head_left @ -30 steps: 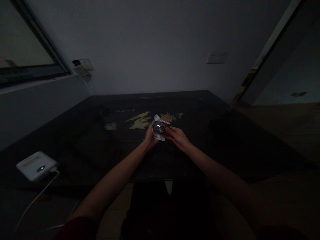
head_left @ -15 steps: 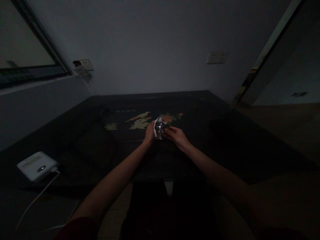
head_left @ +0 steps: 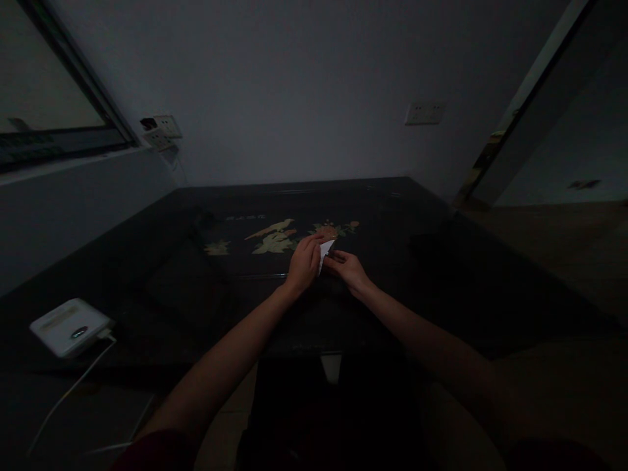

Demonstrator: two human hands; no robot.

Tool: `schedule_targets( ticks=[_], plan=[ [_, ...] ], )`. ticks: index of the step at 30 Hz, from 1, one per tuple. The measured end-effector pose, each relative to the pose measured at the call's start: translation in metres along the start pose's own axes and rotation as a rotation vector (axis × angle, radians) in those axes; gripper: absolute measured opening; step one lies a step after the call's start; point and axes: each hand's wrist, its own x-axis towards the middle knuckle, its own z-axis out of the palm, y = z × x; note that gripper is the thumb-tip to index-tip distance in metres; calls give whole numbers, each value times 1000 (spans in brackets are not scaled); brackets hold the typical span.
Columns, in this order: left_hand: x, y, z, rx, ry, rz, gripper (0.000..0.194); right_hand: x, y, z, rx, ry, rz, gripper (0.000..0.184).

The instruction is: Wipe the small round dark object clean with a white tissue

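Observation:
A small piece of white paper (head_left: 326, 250) is held between my two hands above the dark table. My left hand (head_left: 305, 260) lies over its left side, the back of the hand up and the fingers curled round it. From the right, my right hand (head_left: 347, 267) pinches its lower right edge between thumb and fingers. Part of a darker thing shows at the paper's right edge, mostly covered by the hands, and I cannot make out what it is.
The dark glossy table (head_left: 220, 301) bears a printed bird and flowers (head_left: 273, 241). A white box-shaped device (head_left: 71, 327) with a cable (head_left: 73, 399) stands at the left edge. Wall sockets (head_left: 424, 113) are behind, and a window (head_left: 44, 85) is at the upper left.
My left hand has turned over and moved right, now covering much of the paper. The shiny silvery surface that faced me is out of sight. My right hand stays nearly in place.

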Motion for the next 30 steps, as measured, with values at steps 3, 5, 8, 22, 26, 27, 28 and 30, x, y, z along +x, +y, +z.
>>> schedule_targets(
  ticks=[3, 5, 8, 22, 26, 27, 28, 30],
  plan=[
    [1, 0, 0, -66, 53, -39, 31, -1, -2, 1, 8, -7, 17, 40],
    [1, 0, 1, -153, 103, -108, 30, -1, -3, 2, 2, 6, 25, 39],
    [1, -2, 2, -291, 160, -243, 30, -1, -4, 1, 7, 23, 37, 38],
    [10, -18, 15, -1102, 226, -765, 29, 2, -4, -2, 98, -103, 25, 36],
    [13, -11, 11, -1203, 128, -773, 27, 0, -6, -1, 108, -142, 31, 37],
    [13, -10, 11, -1205, 103, -773, 27, 0, -7, -1, 110, -145, 31, 37],
    [13, -9, 10, -1198, 85, -769, 27, 0, -7, 0, 112, -147, 30, 38],
    [13, -11, 10, -1170, 77, -757, 28, 0, -6, 0, 115, -147, 23, 39]
  ],
)
